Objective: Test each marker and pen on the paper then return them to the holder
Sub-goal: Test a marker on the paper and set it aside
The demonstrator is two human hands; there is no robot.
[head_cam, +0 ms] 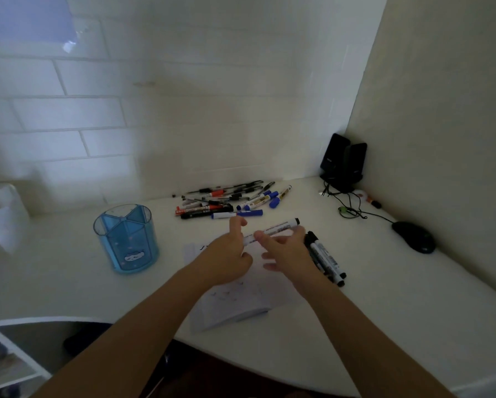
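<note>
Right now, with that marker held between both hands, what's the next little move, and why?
Probably pull off the black cap. The left hand and right hand both hold the marker above the paper, and it looks capped, so it cannot be tested yet.

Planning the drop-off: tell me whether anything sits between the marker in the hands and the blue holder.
Nothing visible does. The left hand and right hand hold the marker above the paper; the holder stands open-topped to its left, nothing on the desk between. The pile of pens lies farther back.
</note>
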